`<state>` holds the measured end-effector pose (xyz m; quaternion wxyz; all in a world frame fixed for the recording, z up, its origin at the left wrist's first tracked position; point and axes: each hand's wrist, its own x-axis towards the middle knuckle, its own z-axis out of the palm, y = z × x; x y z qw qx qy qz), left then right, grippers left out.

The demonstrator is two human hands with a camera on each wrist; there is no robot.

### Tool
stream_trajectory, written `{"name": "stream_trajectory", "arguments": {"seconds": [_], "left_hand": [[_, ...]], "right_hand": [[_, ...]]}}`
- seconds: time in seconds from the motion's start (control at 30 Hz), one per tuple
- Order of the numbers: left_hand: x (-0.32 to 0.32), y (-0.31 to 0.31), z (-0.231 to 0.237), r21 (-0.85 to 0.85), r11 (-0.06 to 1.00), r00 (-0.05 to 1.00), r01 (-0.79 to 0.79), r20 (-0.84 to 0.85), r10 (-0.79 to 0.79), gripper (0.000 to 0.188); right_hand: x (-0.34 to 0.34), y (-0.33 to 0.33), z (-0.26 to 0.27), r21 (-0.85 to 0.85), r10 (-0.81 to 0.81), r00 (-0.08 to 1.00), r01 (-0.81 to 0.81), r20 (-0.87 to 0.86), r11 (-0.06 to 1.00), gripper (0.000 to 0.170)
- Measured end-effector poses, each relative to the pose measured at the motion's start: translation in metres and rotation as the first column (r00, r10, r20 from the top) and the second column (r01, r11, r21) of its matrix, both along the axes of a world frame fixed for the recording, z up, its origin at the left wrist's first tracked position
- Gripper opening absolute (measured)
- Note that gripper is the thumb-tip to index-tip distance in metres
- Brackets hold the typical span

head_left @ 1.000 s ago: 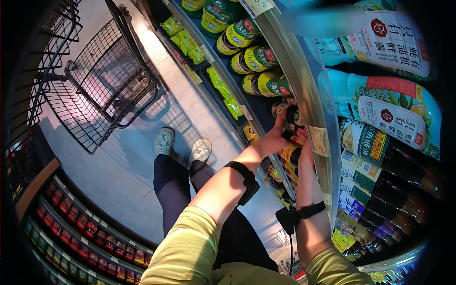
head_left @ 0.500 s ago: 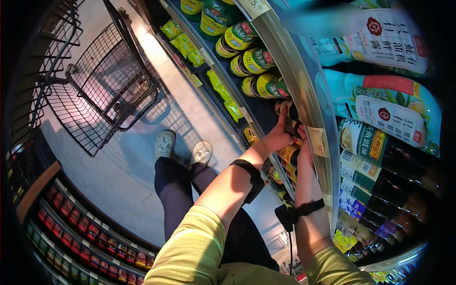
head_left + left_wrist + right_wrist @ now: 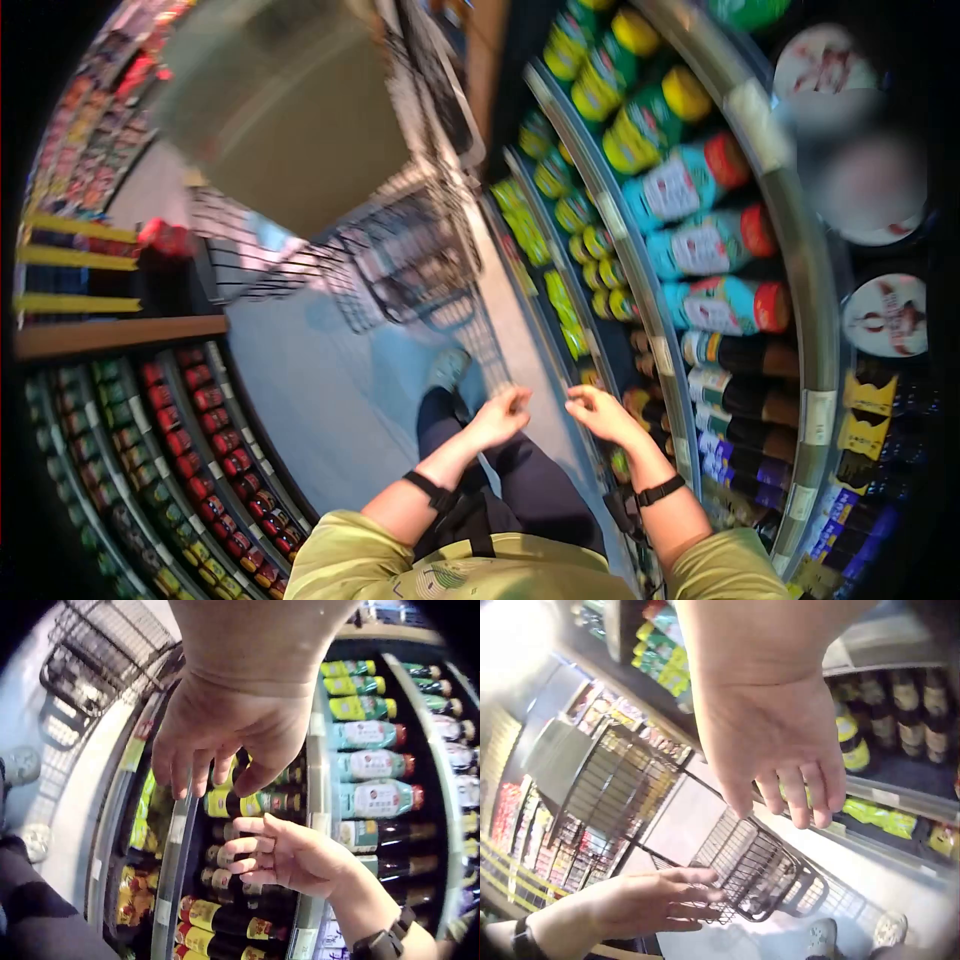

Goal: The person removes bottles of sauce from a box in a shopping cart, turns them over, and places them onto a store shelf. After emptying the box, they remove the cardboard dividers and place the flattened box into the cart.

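Note:
My left hand [image 3: 500, 417] hovers in front of my body with loosely bent fingers and holds nothing. Across a small gap from it is my right hand [image 3: 604, 414], also empty, its fingers relaxed. In the left wrist view the left hand [image 3: 232, 724] hangs over the shelf front, fingers spread. Behind the hands in that view lie dark sauce bottles with yellow and red labels [image 3: 214, 915] and smaller dark bottles [image 3: 225, 879]. The right wrist view shows the right hand [image 3: 776, 742] palm on, fingers straight, with the left hand [image 3: 652, 904] below it.
A black wire shopping cart [image 3: 410, 255] stands ahead in the aisle. Turquoise bottles with red caps [image 3: 700, 245] and green-yellow bottles [image 3: 640, 130] fill the right shelves. Red-lidded jars [image 3: 225, 440] line the left shelves. A grey pillar-like block [image 3: 280, 110] rises beyond the cart.
Both hands have come out from among the dark bottles on the lower right shelf and now hang apart before the body. The head view has swung, showing more aisle and both shelf sides.

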<state>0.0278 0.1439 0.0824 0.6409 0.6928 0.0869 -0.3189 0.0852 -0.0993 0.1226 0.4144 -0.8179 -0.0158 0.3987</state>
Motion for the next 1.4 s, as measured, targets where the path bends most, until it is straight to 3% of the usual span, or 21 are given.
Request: {"name": "stream_trajectory", "arguments": {"seconds": [0.03, 0.13, 0.27, 0.33, 0.5, 0.57, 0.6, 0.67, 0.7, 0.77, 0.8, 0.87, 0.93, 1.0, 1.07, 1.1, 1.13, 1.27, 1.33, 1.4], "left_hand": [[-0.003, 0.029, 0.039, 0.113, 0.994, 1.000, 0.006, -0.006, -0.005, 0.043], [-0.014, 0.100, 0.127, 0.267, 0.962, 0.998, -0.060, 0.037, 0.052, 0.036], [-0.024, 0.158, 0.227, 0.277, 0.918, 0.955, -0.284, 0.168, 0.245, 0.029], [-0.025, 0.179, 0.263, 0.232, 0.857, 0.879, -0.459, 0.255, 0.402, 0.026], [-0.004, 0.248, 0.305, 0.151, 0.734, 0.691, -0.662, 0.503, 0.519, 0.020], [0.020, 0.288, 0.325, 0.206, 0.709, 0.624, -0.675, 0.672, 0.398, 0.019], [0.034, 0.311, 0.331, 0.200, 0.716, 0.627, -0.669, 0.668, 0.400, 0.019], [0.068, 0.358, 0.341, 0.187, 0.713, 0.506, -0.675, 0.821, 0.264, 0.021], [0.088, 0.383, 0.343, 0.180, 0.732, 0.514, -0.657, 0.817, 0.261, 0.021], [0.125, 0.424, 0.343, 0.261, 0.693, 0.397, -0.672, 0.917, 0.039, 0.023], [0.142, 0.440, 0.345, 0.250, 0.712, 0.408, -0.656, 0.911, 0.056, 0.023], [0.175, 0.470, 0.352, 0.411, 0.692, 0.462, -0.593, 0.878, -0.126, 0.025], [0.205, 0.493, 0.351, 0.466, 0.693, 0.455, -0.549, 0.863, -0.220, 0.026], [0.233, 0.512, 0.340, 0.559, 0.673, 0.450, -0.485, 0.819, -0.357, 0.029], [0.243, 0.526, 0.340, 0.609, 0.679, 0.489, -0.409, 0.775, -0.400, 0.032], [0.247, 0.533, 0.341, 0.662, 0.658, 0.525, -0.360, 0.726, -0.444, 0.036], [0.249, 0.538, 0.339, 0.672, 0.678, 0.574, -0.297, 0.693, -0.436, 0.039], [0.246, 0.547, 0.329, 0.723, 0.647, 0.589, -0.244, 0.640, -0.493, 0.041], [0.243, 0.545, 0.320, 0.692, 0.678, 0.589, -0.247, 0.663, -0.462, 0.043], [0.241, 0.544, 0.312, 0.630, 0.726, 0.582, -0.276, 0.711, -0.395, 0.048]], "right_hand": [[0.012, 0.016, 0.025, -0.024, 0.080, 0.995, -0.078, 0.065, 0.997, 0.046], [0.052, 0.071, 0.104, -0.084, 0.109, 0.973, -0.094, 0.201, 0.992, 0.046], [0.087, 0.130, 0.185, 0.036, 0.112, 0.943, -0.130, 0.313, 0.991, 0.042], [0.098, 0.152, 0.211, 0.089, 0.126, 0.930, -0.166, 0.346, 0.982, 0.042], [0.129, 0.220, 0.281, 0.207, 0.123, 0.899, -0.227, 0.421, 0.952, 0.037], [0.141, 0.256, 0.320, 0.250, 0.088, 0.892, -0.218, 0.444, 0.943, 0.035], [0.150, 0.273, 0.334, 0.278, 0.075, 0.881, -0.227, 0.468, 0.933, 0.035], [0.165, 0.313, 0.362, 0.318, 0.035, 0.865, -0.222, 0.501, 0.922, 0.034], [0.171, 0.335, 0.378, 0.327, 0.010, 0.863, -0.203, 0.505, 0.923, 0.034], [0.186, 0.386, 0.411, 0.308, 0.027, 0.826, -0.239, 0.563, 0.921, 0.033], [0.193, 0.415, 0.429, 0.277, 0.054, 0.796, -0.273, 0.603, 0.921, 0.032], [0.210, 0.470, 0.457, 0.198, 0.115, 0.735, -0.324, 0.668, 0.925, 0.031], [0.229, 0.522, 0.474, 0.115, 0.172, 0.691, -0.348, 0.703, 0.930, 0.028], [0.250, 0.566, 0.475, 0.061, 0.193, 0.671, -0.336, 0.716, 0.940, 0.027], [0.275, 0.598, 0.460, -0.161, 0.382, 0.736, -0.355, 0.558, 0.921, 0.027], [0.290, 0.607, 0.437, -0.163, 0.395, 0.758, -0.366, 0.518, 0.916, 0.028], [0.304, 0.618, 0.423, -0.291, 0.487, 0.761, -0.394, 0.428, 0.872, 0.027], [0.350, 0.650, 0.333, -0.577, 0.711, 0.693, -0.533, 0.122, 0.619, 0.030], [0.360, 0.671, 0.291, -0.601, 0.645, 0.759, -0.558, -0.090, 0.572, 0.030], [0.363, 0.691, 0.258, -0.598, 0.757, 0.644, -0.653, -0.114, 0.465, 0.026]]}}
